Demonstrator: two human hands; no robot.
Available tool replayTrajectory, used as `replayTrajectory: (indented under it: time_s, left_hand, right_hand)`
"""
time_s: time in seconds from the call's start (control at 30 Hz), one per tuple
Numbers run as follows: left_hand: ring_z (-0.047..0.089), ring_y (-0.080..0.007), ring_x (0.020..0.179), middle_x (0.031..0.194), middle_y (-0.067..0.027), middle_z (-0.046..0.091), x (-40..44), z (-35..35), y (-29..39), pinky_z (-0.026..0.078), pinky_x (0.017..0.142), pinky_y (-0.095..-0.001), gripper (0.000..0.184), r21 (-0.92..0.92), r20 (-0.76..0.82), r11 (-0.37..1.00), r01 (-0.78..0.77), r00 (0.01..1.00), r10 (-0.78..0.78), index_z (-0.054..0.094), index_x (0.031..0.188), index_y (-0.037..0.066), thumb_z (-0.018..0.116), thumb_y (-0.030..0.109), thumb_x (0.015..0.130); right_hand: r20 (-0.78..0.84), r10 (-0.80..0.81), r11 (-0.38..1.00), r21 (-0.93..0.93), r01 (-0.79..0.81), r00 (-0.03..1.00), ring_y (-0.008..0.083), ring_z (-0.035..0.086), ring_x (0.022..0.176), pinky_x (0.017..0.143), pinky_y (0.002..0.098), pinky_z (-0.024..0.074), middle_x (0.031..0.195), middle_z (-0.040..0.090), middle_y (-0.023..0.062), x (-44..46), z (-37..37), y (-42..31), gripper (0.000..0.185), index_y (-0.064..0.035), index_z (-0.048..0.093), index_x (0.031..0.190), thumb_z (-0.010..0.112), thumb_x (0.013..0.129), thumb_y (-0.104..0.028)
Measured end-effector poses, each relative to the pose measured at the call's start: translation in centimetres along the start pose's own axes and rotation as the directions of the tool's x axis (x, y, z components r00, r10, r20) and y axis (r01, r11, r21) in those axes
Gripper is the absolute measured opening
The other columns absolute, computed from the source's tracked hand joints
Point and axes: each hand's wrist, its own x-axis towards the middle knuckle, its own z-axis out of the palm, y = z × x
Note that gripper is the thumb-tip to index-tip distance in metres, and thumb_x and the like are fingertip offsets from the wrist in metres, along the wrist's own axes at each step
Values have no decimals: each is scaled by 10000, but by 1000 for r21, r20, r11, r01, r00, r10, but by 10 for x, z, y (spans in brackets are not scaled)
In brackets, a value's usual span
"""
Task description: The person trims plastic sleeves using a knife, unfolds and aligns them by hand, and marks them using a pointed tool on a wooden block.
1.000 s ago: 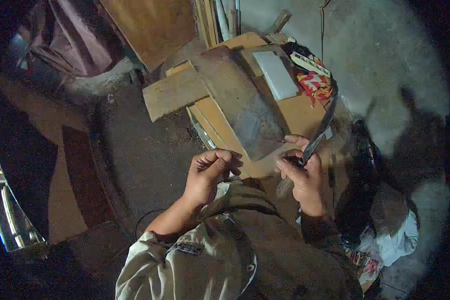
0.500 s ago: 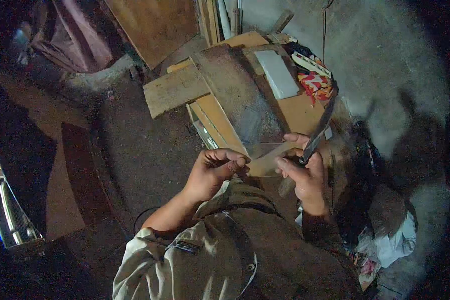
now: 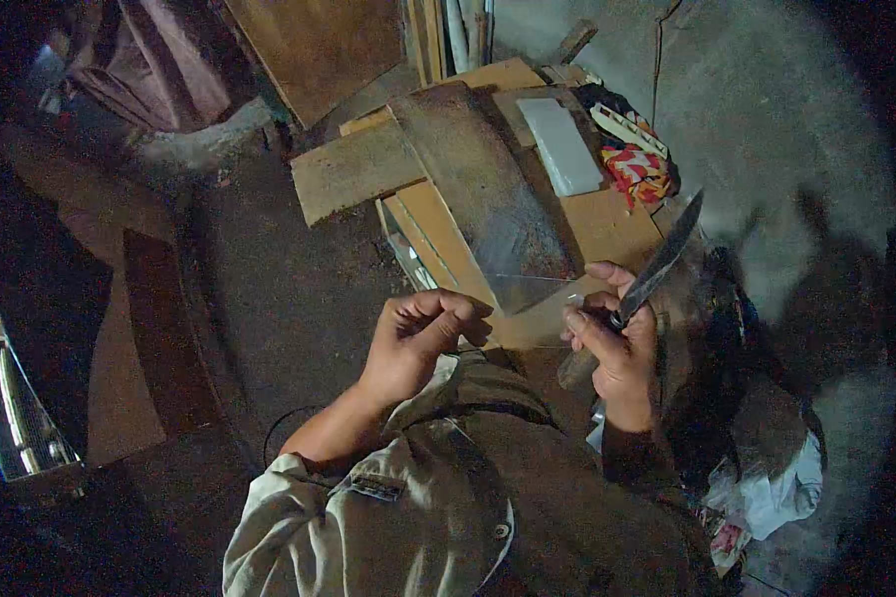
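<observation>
My left hand (image 3: 423, 336) pinches the left edge of a clear, thin plastic sheet (image 3: 533, 316), which stretches between my hands above the work surface. My right hand (image 3: 617, 348) grips a knife (image 3: 664, 259), its dark blade pointing up and away to the right. The right fingertips are at the sheet's right side; whether they also hold it I cannot tell. Beneath the sheet lies a worn wooden board (image 3: 468, 169) with a grey, scuffed patch.
On the work surface, a white block-like packet (image 3: 560, 146) lies near a red and yellow patterned cloth (image 3: 635, 174) and a cream plastic strip (image 3: 627, 129). A short wooden plank (image 3: 353, 182) juts out left. White bags (image 3: 782, 493) sit at lower right, beside the wall.
My right hand has moved slightly right, and the knife blade has swung farther out to the right. My left hand has shifted a little left, so the hands are wider apart.
</observation>
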Motion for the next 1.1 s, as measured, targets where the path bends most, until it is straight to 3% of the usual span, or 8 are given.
replayTrajectory:
  time_s: [0.2, 0.43, 0.5, 0.7, 0.77, 0.8, 0.9, 1.1]
  left_hand:
    - [621, -174, 723, 829, -117, 657, -6, 2, 7, 483, 674, -300, 356, -116, -52, 993, -1, 999, -5, 632, 970, -26, 528, 308, 902]
    - [624, -186, 782, 863, -130, 654, -3, -3, 1, 486, 716, -322, 297, -386, 74, 921, 52, 997, -25, 625, 965, -29, 536, 247, 901]
    - [625, -174, 785, 860, -113, 655, -5, -2, 0, 492, 716, -315, 221, -155, -18, 988, 17, 1000, -20, 623, 959, -27, 564, 173, 885]
    - [621, -132, 773, 855, -80, 658, 1, 0, -3, 494, 718, -279, 114, -39, 17, 996, 74, 997, -74, 634, 904, -29, 578, 62, 864]
    - [616, -132, 800, 860, -76, 657, 1, 0, 5, 485, 743, -273, 109, 180, 117, 977, 115, 984, -138, 630, 903, -37, 565, 39, 859]
    - [606, -127, 826, 865, -72, 657, 4, -2, 3, 471, 761, -262, 110, 265, 165, 964, -18, 986, -27, 630, 893, -41, 563, 38, 856]
    - [597, -119, 833, 862, -69, 656, 3, 4, 10, 463, 761, -254, 112, 281, 137, 954, 108, 979, -151, 633, 885, -38, 556, 38, 856]
    - [589, -108, 784, 830, -56, 653, 6, 2, -1, 460, 744, -246, 128, 197, 121, 976, 93, 986, -119, 636, 888, -31, 581, 82, 864]
  right_hand:
    - [0, 9, 1000, 11, -9, 1000, 112, 543, 562, 519, 227, 417, 715, 589, 53, -1, 1, -3, 493, 4, 459, 1151, 677, 712, -48]
    - [-5, 8, 1000, 23, -8, 1000, 118, 547, 569, 524, 229, 418, 733, 602, 65, -2, 1, -3, 510, 8, 452, 1163, 674, 710, -68]
    - [5, 14, 999, 32, -15, 1000, 118, 551, 582, 526, 229, 418, 747, 605, 69, -3, 1, -3, 513, 8, 451, 1166, 674, 711, -70]
    - [113, 17, 997, 67, -24, 993, 119, 568, 651, 558, 228, 425, 807, 616, 78, -1, -4, 2, 530, -1, 449, 1169, 686, 701, -76]
    - [159, 15, 993, 114, -33, 987, 117, 571, 674, 574, 228, 429, 819, 618, 78, 0, -5, 3, 533, -5, 451, 1165, 692, 693, -66]
    - [186, 46, 997, 48, -56, 981, 118, 574, 691, 597, 231, 441, 823, 619, 76, 1, -5, 2, 534, -7, 457, 1156, 700, 683, -54]
    - [226, 73, 997, -4, -74, 971, 120, 579, 719, 634, 240, 464, 827, 618, 71, 0, -2, 2, 510, -9, 472, 1131, 706, 679, -30]
    - [242, 75, 996, -71, -59, 967, 115, 590, 782, 720, 248, 481, 849, 621, 61, -2, -2, 4, 441, 8, 498, 1099, 715, 716, -31]
